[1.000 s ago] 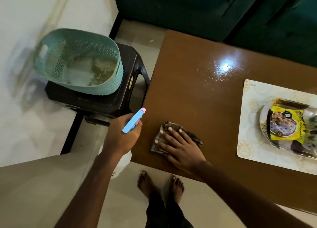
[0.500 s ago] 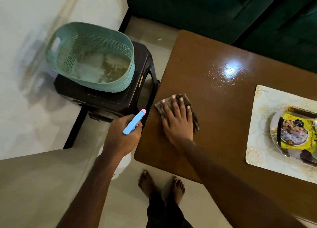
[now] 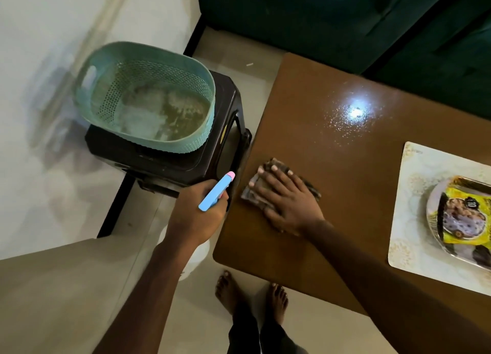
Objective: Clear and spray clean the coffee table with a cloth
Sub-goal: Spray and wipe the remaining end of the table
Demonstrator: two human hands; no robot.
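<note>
The brown desk fills the right half of the frame. Upper left, a teal basket sits on a dark stool. A pale placemat lies at the right edge (a yellow snack packet on it). At centre the right hand, fingers spread flat, presses the cloth onto the desk near its left edge; the left hand, just beside, grips the blue-topped spray bottle off the desk.

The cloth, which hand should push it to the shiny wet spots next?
The right hand: it lies flat on the cloth. The left hand grips the spray bottle beside the table.
</note>
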